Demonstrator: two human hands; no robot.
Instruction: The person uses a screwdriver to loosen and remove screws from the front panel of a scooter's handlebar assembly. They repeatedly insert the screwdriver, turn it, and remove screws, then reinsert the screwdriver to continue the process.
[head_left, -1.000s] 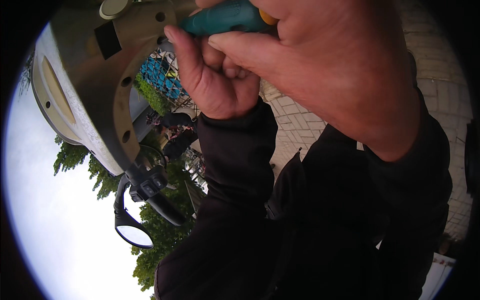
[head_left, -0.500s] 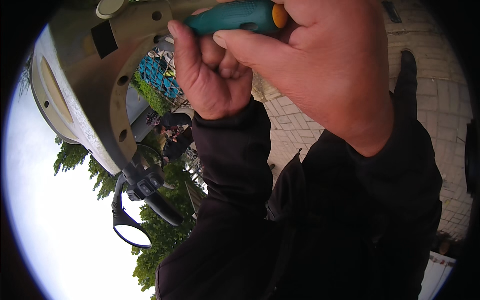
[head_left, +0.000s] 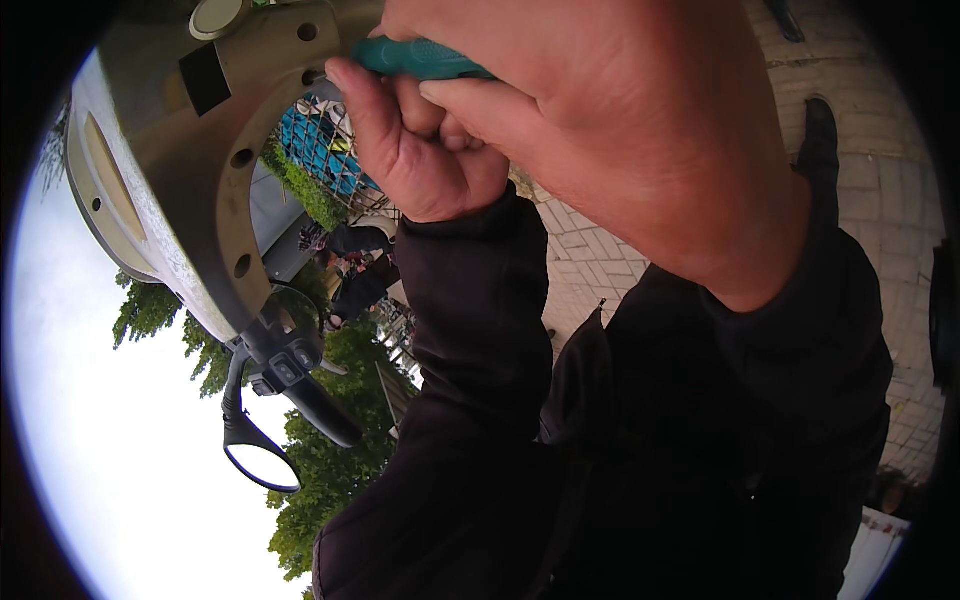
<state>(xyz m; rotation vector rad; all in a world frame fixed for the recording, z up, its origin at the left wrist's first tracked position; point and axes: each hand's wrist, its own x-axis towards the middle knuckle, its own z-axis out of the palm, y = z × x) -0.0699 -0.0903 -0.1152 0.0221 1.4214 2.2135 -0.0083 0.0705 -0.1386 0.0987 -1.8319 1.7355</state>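
With our right hand we are gripping a teal screwdriver, its handle lying nearly level at the top of the view; our palm is covering its rear end and our thumb is resting along its lower side. The narrow front end is pointing left, toward the beige scooter panel. Just under it we are holding up our left hand, thumb raised beside that front end, other fingers curling inward; we cannot tell whether they are pinching the shaft, as that spot is hidden. Round holes are dotting the panel's curved edge, one sitting near our left thumb. Below, a black handlebar grip and an oval mirror are showing against green trees, while brick paving is stretching out on the right.
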